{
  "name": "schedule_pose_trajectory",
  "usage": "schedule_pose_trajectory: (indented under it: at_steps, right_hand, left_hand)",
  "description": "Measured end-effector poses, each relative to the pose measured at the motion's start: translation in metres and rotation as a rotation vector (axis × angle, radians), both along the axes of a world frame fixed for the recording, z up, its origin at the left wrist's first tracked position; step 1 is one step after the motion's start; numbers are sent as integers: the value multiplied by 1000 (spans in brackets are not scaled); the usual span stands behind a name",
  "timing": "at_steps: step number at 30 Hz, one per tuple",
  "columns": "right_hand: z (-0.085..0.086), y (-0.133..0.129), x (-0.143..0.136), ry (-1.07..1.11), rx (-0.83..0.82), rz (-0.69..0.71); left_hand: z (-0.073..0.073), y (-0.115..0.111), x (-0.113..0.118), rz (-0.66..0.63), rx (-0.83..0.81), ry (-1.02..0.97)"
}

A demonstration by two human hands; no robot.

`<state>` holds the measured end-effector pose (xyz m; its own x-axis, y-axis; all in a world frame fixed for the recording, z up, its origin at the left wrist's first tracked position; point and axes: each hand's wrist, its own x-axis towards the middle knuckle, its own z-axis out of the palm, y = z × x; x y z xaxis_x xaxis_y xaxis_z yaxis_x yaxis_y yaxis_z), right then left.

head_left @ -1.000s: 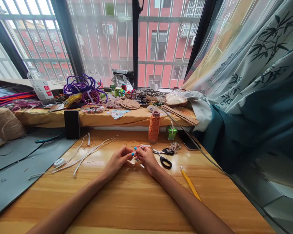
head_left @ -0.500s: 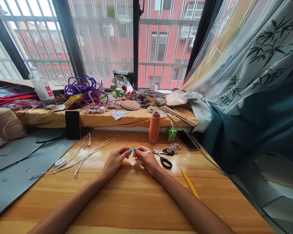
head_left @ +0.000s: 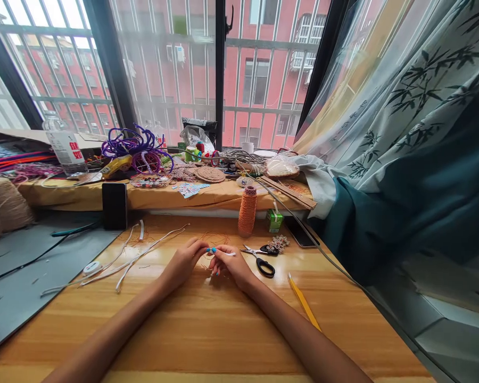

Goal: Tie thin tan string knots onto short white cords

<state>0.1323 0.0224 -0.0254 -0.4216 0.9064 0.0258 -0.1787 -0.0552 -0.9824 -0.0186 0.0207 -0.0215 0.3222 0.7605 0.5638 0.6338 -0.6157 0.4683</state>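
Over the middle of the wooden table, my left hand and my right hand meet at the fingertips. Both are closed in a pinch. A short end of white cord pokes out over my right index finger, and a sliver of white shows between the thumbs. The rest of it is hidden by the fingers. Loose orange thread lies curled just behind my hands. Black-handled scissors rest with open blades to the right of my right hand.
An orange thread cone stands behind, near a small green box. White cords and a round tape measure lie left. Yellow tweezers lie by my right forearm. A grey cable crosses the right side.
My fingertips have come together, with the thumbs now touching or nearly so. My right hand's lower fingers have curled downward. The whole view has shifted slightly.
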Motion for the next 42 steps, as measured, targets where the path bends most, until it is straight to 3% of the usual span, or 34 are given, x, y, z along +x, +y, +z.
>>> schedule_pose_trajectory:
  at_steps: [3, 7, 10, 12, 15, 28, 36, 42]
  right_hand:
    - [2, -2, 2, -83, 130, -189]
    - [8, -10, 6, -324, 583, -516]
    - [9, -14, 6, -577, 836, -496]
    - [7, -15, 4, -706, 905, -428]
    - [3, -15, 2, -787, 913, -371]
    - [-1, -16, 0, -970, 971, -377]
    - [-2, -15, 1, -973, 976, -390]
    - [-3, -13, 1, -842, 934, -359]
  left_hand:
    - [-3, 4, -5, 48, 82, 74]
    - [-1, 6, -11, 92, 199, 181]
    - [4, 0, -10, 68, 272, 266]
    - [7, -5, -7, 56, 294, 299]
    - [8, -9, -3, 54, 292, 311]
    - [5, -8, -1, 8, 223, 281]
    - [9, -9, 2, -2, 11, 106]
    - [14, -12, 5, 49, -139, -9]
